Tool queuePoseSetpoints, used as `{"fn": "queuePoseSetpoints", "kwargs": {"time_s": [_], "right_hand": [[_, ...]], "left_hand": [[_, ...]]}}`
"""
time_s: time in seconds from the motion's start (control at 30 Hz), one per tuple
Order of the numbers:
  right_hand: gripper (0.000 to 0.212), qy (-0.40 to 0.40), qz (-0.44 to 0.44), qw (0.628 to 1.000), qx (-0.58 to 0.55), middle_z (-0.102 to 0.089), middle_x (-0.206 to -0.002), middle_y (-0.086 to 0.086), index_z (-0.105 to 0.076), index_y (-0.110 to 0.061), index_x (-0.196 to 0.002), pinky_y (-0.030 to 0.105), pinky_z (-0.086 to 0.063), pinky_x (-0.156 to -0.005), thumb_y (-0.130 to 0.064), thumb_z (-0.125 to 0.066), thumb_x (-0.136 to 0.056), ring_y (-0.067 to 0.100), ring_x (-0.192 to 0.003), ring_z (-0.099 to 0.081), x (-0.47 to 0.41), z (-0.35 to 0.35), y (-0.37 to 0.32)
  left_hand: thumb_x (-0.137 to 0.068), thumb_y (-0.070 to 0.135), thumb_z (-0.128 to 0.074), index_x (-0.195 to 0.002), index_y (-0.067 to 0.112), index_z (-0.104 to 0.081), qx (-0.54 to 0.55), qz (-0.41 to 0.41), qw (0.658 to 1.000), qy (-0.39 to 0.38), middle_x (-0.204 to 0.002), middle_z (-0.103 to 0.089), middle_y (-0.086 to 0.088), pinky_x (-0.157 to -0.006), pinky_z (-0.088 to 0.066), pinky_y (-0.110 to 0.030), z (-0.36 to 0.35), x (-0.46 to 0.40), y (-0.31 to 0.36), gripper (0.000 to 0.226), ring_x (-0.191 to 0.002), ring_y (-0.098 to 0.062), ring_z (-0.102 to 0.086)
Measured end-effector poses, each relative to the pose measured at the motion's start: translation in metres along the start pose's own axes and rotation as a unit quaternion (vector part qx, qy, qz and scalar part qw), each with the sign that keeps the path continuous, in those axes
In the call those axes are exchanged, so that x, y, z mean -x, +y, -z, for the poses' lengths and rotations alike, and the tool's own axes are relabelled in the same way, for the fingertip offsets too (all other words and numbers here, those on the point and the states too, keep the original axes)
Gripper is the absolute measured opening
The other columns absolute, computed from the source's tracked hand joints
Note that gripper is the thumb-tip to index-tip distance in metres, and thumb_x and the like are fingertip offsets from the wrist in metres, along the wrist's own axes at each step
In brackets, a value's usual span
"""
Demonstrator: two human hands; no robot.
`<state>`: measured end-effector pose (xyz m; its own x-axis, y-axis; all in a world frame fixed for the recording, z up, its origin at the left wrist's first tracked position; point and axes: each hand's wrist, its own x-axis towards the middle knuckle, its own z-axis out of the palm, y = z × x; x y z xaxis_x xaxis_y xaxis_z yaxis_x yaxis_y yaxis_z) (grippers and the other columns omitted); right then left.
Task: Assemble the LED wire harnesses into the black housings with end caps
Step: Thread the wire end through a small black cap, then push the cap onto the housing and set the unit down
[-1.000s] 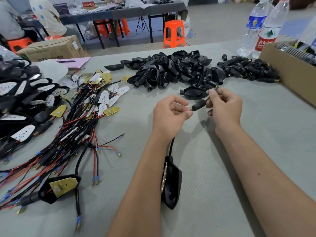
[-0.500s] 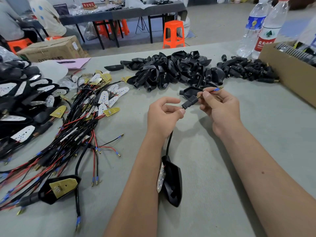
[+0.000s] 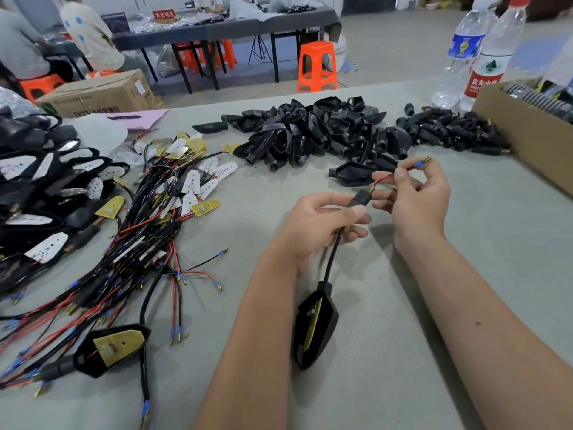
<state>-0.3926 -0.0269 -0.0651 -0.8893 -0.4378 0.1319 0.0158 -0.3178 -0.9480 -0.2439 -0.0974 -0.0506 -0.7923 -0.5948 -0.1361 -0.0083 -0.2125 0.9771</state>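
Observation:
My left hand [image 3: 322, 225] pinches a black end cap [image 3: 361, 197] threaded on a black sleeved cable [image 3: 332, 257]. The cable hangs down to a black housing [image 3: 314, 325] with a yellow LED board inside, lying between my forearms. My right hand [image 3: 412, 197] holds the red wires [image 3: 403, 172] that come out of the cap; their blue and brass terminals stick out past my fingertips. A pile of empty black housings [image 3: 313, 135] lies at the table's far middle. A heap of end caps [image 3: 449, 131] sits to its right.
A tangle of wire harnesses with LED boards [image 3: 148, 218] covers the left. Finished black units [image 3: 34, 181] are stacked at the far left, one more [image 3: 114, 349] near the front left. A cardboard box [image 3: 527, 135] and two water bottles [image 3: 477, 57] stand at the right.
My hands have drawn apart. The end cap has slid further down the cable, and more red wire shows between the cap and my right fingers. The housing swung slightly.

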Motion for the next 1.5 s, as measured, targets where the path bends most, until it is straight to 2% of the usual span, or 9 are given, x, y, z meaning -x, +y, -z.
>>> {"fn": "queuePoseSetpoints", "kwargs": {"time_s": [0.1, 0.23, 0.53, 0.7, 0.9, 1.17, 1.27, 1.37, 1.5], "right_hand": [[0.003, -0.077, -0.070, 0.994, -0.036, -0.079, -0.092, 0.011, -0.063, -0.014, -0.102, 0.024, -0.054, -0.053, -0.015, -0.060, -0.103, 0.018, -0.067, -0.073, 0.001, -0.004, -0.001], [0.007, -0.166, -0.111, 0.980, -0.020, -0.079, -0.095, 0.008, -0.077, -0.016, -0.095, 0.021, -0.053, -0.058, -0.015, -0.070, -0.097, 0.014, -0.077, -0.072, 0.003, -0.003, -0.003], [0.014, -0.034, -0.117, 0.989, -0.081, -0.077, -0.076, 0.003, -0.057, -0.011, -0.094, 0.021, -0.051, -0.053, -0.007, -0.052, -0.107, 0.013, -0.060, -0.068, -0.002, -0.004, -0.001], [0.009, 0.027, -0.118, 0.979, -0.161, -0.076, -0.072, 0.008, -0.046, -0.006, -0.105, 0.021, -0.055, -0.057, -0.007, -0.039, -0.111, 0.021, -0.067, -0.075, -0.008, 0.002, -0.004], [0.006, -0.089, -0.160, 0.973, -0.143, -0.077, -0.087, 0.011, -0.067, -0.003, -0.104, 0.018, -0.056, -0.066, -0.002, -0.061, -0.100, 0.015, -0.077, -0.074, -0.005, -0.001, -0.003], [0.009, -0.112, -0.104, 0.985, -0.081, -0.078, -0.087, 0.007, -0.069, -0.015, -0.093, 0.025, -0.059, -0.067, -0.008, -0.066, -0.099, 0.017, -0.073, -0.072, -0.002, 0.001, -0.006], [0.012, -0.098, -0.058, 0.993, -0.035, -0.078, -0.085, 0.010, -0.061, -0.019, -0.096, 0.028, -0.060, -0.062, -0.011, -0.059, -0.104, 0.018, -0.067, -0.073, 0.000, -0.002, -0.004], [0.018, -0.078, -0.030, 0.996, 0.008, -0.078, -0.081, 0.013, -0.052, -0.025, -0.095, 0.030, -0.058, -0.052, -0.014, -0.048, -0.109, 0.024, -0.058, -0.073, 0.003, -0.004, -0.003], [0.016, -0.035, 0.001, 0.998, 0.054, -0.078, -0.082, 0.009, -0.040, -0.027, -0.099, 0.030, -0.053, -0.043, -0.017, -0.035, -0.111, 0.027, -0.044, -0.065, 0.004, -0.004, -0.001]], "left_hand": [[-0.095, 0.005, -0.069, -0.106, -0.003, -0.067, -0.008, -0.020, 0.997, 0.079, -0.091, -0.077, -0.018, -0.068, -0.059, -0.024, 0.000, -0.003, -0.002, 0.013, -0.070, -0.020, -0.073], [-0.093, 0.002, -0.070, -0.105, -0.004, -0.067, -0.027, -0.029, 0.995, 0.089, -0.087, -0.078, -0.015, -0.069, -0.060, -0.025, 0.005, -0.001, -0.002, 0.013, -0.070, -0.020, -0.073], [-0.093, 0.005, -0.072, -0.093, 0.006, -0.067, -0.042, 0.007, 0.998, 0.038, -0.083, -0.076, -0.014, -0.066, -0.059, -0.027, 0.009, 0.005, 0.005, 0.005, -0.069, -0.024, -0.072], [-0.096, 0.002, -0.066, -0.092, 0.005, -0.064, -0.061, 0.030, 0.998, -0.002, -0.089, -0.077, -0.016, -0.063, -0.059, -0.027, 0.019, 0.010, 0.006, 0.006, -0.067, -0.023, -0.072], [-0.094, -0.002, -0.066, -0.090, 0.007, -0.069, -0.066, 0.013, 0.997, 0.035, -0.090, -0.078, -0.015, -0.054, -0.055, -0.026, 0.024, 0.009, 0.006, 0.010, -0.063, -0.021, -0.069], [-0.092, 0.008, -0.069, -0.099, 0.012, -0.070, -0.051, -0.008, 0.996, 0.069, -0.097, -0.079, -0.010, -0.063, -0.055, -0.028, 0.029, 0.009, 0.009, 0.008, -0.069, -0.017, -0.068], [-0.079, 0.020, -0.079, -0.109, 0.011, -0.069, -0.077, 0.002, 0.997, 0.021, -0.103, -0.079, -0.009, -0.075, -0.059, -0.030, 0.031, 0.011, 0.011, 0.032, -0.082, -0.019, -0.073], [-0.072, 0.017, -0.084, -0.117, 0.015, -0.067, -0.114, 0.009, 0.993, -0.019, -0.105, -0.078, -0.009, -0.091, -0.059, -0.038, 0.034, 0.011, 0.009, 0.048, -0.098, -0.026, -0.075], [-0.067, 0.017, -0.088, -0.117, 0.017, -0.067, -0.134, 0.020, 0.991, -0.011, -0.103, -0.078, -0.003, -0.089, -0.061, -0.039, 0.035, 0.010, 0.006, 0.054, -0.098, -0.026, -0.076]]}}
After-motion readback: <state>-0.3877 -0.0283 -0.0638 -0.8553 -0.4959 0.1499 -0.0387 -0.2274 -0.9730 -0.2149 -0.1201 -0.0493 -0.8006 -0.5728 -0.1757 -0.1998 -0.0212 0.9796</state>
